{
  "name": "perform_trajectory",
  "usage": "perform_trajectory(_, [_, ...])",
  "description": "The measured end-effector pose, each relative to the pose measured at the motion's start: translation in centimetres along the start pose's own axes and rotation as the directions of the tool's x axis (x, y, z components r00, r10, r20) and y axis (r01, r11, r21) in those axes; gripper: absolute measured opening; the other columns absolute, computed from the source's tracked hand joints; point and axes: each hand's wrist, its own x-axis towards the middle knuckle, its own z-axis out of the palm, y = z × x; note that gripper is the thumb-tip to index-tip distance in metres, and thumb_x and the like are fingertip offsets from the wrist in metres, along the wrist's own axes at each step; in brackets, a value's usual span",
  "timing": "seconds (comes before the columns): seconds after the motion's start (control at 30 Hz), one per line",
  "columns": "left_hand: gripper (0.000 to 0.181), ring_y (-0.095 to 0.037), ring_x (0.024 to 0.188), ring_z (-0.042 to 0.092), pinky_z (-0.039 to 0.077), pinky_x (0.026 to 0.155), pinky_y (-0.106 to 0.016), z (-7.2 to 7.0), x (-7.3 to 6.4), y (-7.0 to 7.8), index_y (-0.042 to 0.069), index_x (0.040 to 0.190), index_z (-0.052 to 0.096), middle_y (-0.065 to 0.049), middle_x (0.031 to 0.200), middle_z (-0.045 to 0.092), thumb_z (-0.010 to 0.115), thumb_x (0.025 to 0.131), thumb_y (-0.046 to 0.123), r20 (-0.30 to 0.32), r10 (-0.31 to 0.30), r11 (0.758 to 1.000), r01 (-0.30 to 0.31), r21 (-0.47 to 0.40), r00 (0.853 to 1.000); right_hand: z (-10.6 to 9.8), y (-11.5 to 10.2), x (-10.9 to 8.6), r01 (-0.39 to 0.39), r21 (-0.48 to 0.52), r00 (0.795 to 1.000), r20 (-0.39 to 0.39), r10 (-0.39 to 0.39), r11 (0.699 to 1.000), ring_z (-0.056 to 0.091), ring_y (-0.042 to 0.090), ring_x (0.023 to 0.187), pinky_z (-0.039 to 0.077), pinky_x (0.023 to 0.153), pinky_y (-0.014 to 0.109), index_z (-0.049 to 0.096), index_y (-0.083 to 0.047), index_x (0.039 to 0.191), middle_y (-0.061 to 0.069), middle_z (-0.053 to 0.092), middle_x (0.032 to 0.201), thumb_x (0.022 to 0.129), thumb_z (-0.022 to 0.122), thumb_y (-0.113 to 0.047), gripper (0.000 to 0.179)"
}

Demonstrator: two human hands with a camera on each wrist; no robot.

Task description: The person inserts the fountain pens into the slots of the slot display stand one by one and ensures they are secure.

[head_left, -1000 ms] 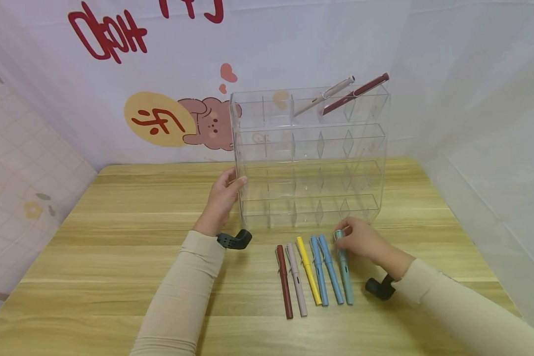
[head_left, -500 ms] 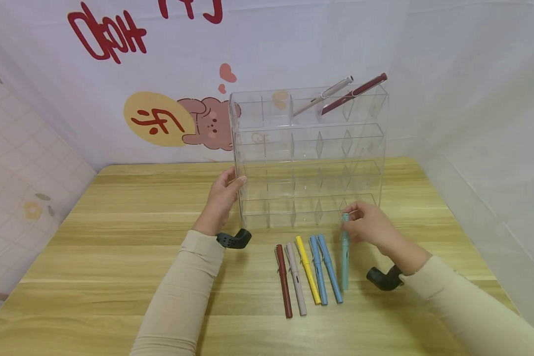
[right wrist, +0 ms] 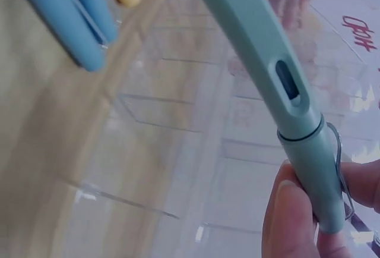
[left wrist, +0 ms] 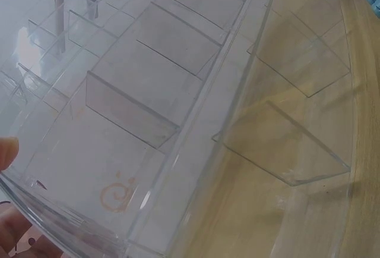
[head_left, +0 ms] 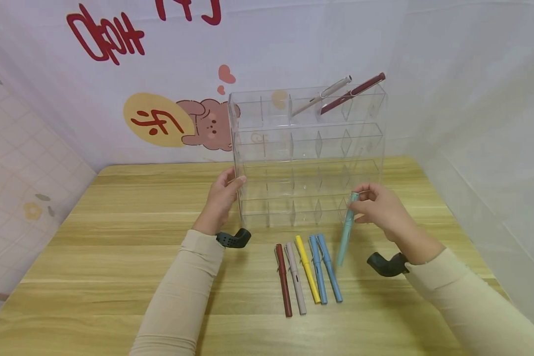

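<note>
My right hand [head_left: 380, 210] pinches a mint-green fountain pen [head_left: 347, 230] by its capped end, with the barrel slanting down to the left. In the right wrist view the thumb and fingers close on the cap beside its wire clip. My left hand [head_left: 222, 198] grips the left side wall of a clear acrylic pen rack [head_left: 304, 205], thumb in front and fingers behind. The rack has stacked tiers split by small dividers. A pale grey pen [head_left: 322, 95] and a dark red pen [head_left: 353, 93] lean in its top tier.
On the wooden table [head_left: 115, 257] before the rack lie a dark red pen [head_left: 284, 280], a pale lilac pen [head_left: 296, 278], a yellow pen [head_left: 308, 269] and two blue pens [head_left: 318, 269]. A printed white curtain [head_left: 316, 39] hangs behind.
My right hand has lifted the mint-green pen from the right end of the row and carried it up and rightward, tilting it. My left hand has stayed on the rack.
</note>
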Motion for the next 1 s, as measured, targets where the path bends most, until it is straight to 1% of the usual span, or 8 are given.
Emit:
perform_trajectory(0.2, [0.052, -0.022, 0.134, 0.040, 0.035, 0.108, -0.045, -0.1, 0.0, 0.0, 0.013, 0.146, 0.039, -0.005, 0.147, 0.041, 0.055, 0.099, 0.026, -0.003, 0.000, 1.000, 0.000, 0.003, 1.000, -0.7, -1.0, -0.1, 0.051, 0.075, 0.997, -0.060, -0.046, 0.996, 0.063, 0.005, 0.077, 0.057, 0.070, 0.029, 0.044, 0.008, 0.121, 0.007, 0.051, 0.098, 0.091, 0.061, -0.007, 0.038])
perform_trajectory(0.3, [0.051, -0.022, 0.133, 0.041, 0.035, 0.108, -0.045, -0.2, -0.1, -0.1, 0.013, 0.145, 0.040, -0.005, 0.146, 0.042, 0.056, 0.098, 0.026, -0.006, 0.005, 1.000, -0.005, -0.001, 1.000, -0.9, -1.6, -0.1, 0.068, 0.121, 0.994, -0.093, -0.057, 0.990, 0.063, 0.004, 0.078, 0.057, 0.070, 0.027, 0.045, 0.005, 0.118, 0.003, 0.052, 0.096, 0.091, 0.060, -0.007, 0.033])
perform_trajectory(0.4, [0.051, -0.022, 0.132, 0.041, 0.035, 0.108, -0.044, -0.2, -0.2, -0.2, 0.012, 0.145, 0.040, -0.006, 0.146, 0.042, 0.056, 0.098, 0.026, -0.007, 0.007, 1.000, -0.007, -0.001, 1.000, -1.0, -2.1, -0.2, 0.090, 0.174, 0.989, -0.129, -0.068, 0.981, 0.062, 0.003, 0.079, 0.057, 0.070, 0.026, 0.046, -0.002, 0.113, -0.002, 0.053, 0.093, 0.091, 0.060, -0.005, 0.026])
perform_trajectory(0.53, [0.051, -0.023, 0.132, 0.042, 0.036, 0.108, -0.044, -0.3, -0.3, -0.2, 0.012, 0.145, 0.040, -0.006, 0.146, 0.042, 0.056, 0.098, 0.026, -0.005, 0.009, 1.000, -0.009, 0.005, 1.000, -1.0, -2.8, -0.3, 0.121, 0.259, 0.983, -0.169, -0.078, 0.958, 0.063, 0.002, 0.080, 0.056, 0.069, 0.024, 0.047, -0.009, 0.108, -0.003, 0.053, 0.093, 0.090, 0.062, -0.003, 0.023])
perform_trajectory(0.67, [0.051, -0.023, 0.133, 0.041, 0.035, 0.108, -0.045, -0.3, -0.5, -0.2, 0.012, 0.145, 0.040, -0.006, 0.146, 0.042, 0.055, 0.099, 0.026, 0.002, 0.018, 1.000, -0.018, 0.007, 1.000, -1.0, -3.4, -0.4, 0.145, 0.313, 0.976, -0.199, -0.084, 0.939, 0.064, 0.003, 0.079, 0.056, 0.069, 0.023, 0.047, -0.009, 0.107, 0.000, 0.052, 0.095, 0.090, 0.062, -0.003, 0.023])
perform_trajectory(0.8, [0.052, -0.023, 0.134, 0.040, 0.034, 0.109, -0.046, -0.4, -0.6, -0.3, 0.013, 0.146, 0.039, -0.005, 0.147, 0.041, 0.055, 0.099, 0.027, 0.009, 0.020, 1.000, -0.020, 0.012, 1.000, -1.0, -3.9, -0.3, 0.179, 0.378, 0.967, -0.236, -0.092, 0.908, 0.064, 0.005, 0.078, 0.056, 0.067, 0.022, 0.047, -0.009, 0.108, 0.003, 0.050, 0.097, 0.089, 0.064, -0.002, 0.027])
perform_trajectory(0.9, [0.052, -0.023, 0.134, 0.039, 0.033, 0.109, -0.046, -0.4, -0.7, -0.3, 0.013, 0.146, 0.039, -0.006, 0.147, 0.041, 0.055, 0.099, 0.027, 0.014, 0.025, 1.000, -0.025, 0.012, 1.000, -0.9, -4.4, -0.2, 0.219, 0.421, 0.954, -0.280, -0.103, 0.880, 0.064, 0.007, 0.078, 0.056, 0.067, 0.023, 0.047, -0.009, 0.108, 0.005, 0.050, 0.097, 0.087, 0.066, -0.001, 0.029])
perform_trajectory(1.0, [0.051, -0.023, 0.134, 0.039, 0.033, 0.109, -0.047, -0.4, -0.8, -0.3, 0.012, 0.145, 0.039, -0.006, 0.146, 0.041, 0.055, 0.099, 0.026, 0.017, 0.030, 1.000, -0.030, 0.004, 0.999, -0.6, -5.0, 0.0, 0.270, 0.451, 0.934, -0.337, -0.118, 0.851, 0.064, 0.009, 0.078, 0.057, 0.066, 0.024, 0.048, -0.008, 0.106, 0.005, 0.051, 0.095, 0.086, 0.067, 0.000, 0.028])
